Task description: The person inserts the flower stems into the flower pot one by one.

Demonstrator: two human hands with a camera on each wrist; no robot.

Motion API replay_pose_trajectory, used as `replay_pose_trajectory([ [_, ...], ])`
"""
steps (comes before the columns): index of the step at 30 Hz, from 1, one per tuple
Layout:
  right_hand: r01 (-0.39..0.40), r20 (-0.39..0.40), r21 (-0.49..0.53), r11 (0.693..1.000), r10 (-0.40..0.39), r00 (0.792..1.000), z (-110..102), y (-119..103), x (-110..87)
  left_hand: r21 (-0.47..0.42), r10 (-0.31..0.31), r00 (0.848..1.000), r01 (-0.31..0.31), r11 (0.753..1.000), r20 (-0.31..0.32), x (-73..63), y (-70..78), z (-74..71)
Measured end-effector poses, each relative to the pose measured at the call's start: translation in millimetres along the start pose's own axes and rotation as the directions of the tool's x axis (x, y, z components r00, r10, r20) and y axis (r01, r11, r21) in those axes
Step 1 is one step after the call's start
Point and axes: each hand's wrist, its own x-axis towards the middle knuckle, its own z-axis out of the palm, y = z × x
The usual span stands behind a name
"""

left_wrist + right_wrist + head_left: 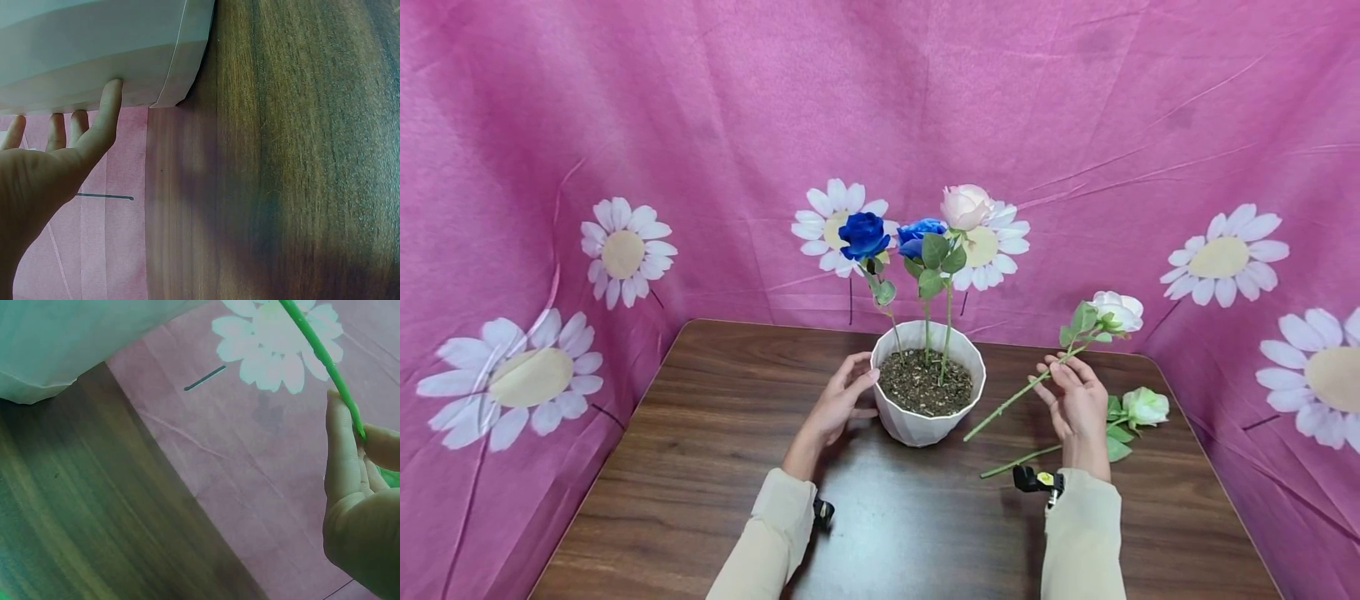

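Note:
In the head view a white faceted pot point(922, 427) of dark soil point(913, 392) stands upright near the table's back edge. Two blue roses, one at the left point(865, 236) and one in the middle point(917, 242), and a pale pink rose point(966, 207) rise from the soil. My left hand point(835, 406) touches the pot's left side, its fingertips against the wall in the left wrist view. My right hand point(1081, 408) pinches the stem of a white rose point(1118, 312) between thumb and fingers. That stem slants down-left, its lower end apart from the pot's right side.
A greenish-white rose point(1146, 408) lies on the brown wooden table point(715, 392), partly behind my right hand and wrist. Pink cloth point(737, 108) printed with large daisies hangs around the table's back and sides. Each wrist carries a small black camera mount point(1037, 480).

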Motion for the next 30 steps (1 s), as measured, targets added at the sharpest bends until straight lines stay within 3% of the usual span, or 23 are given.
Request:
replay_pose_trajectory([
  [11,0.037,-0.009,0.045,0.998,-0.036,0.999,12,-6,3.6,-0.002,0.000,1.000,0.000,1.000,-0.002,-1.3,0.7,0.4],
  [19,0.078,-0.035,0.020,0.997,-0.077,0.996,27,-11,6.9,-0.003,0.005,1.000,-0.006,1.000,-0.005,0.1,-0.5,-0.5],
  [30,0.165,0.023,0.130,0.978,-0.170,0.985,53,-13,1.2,0.000,0.006,1.000,-0.006,1.000,-0.011,0.6,0.4,0.0],
])
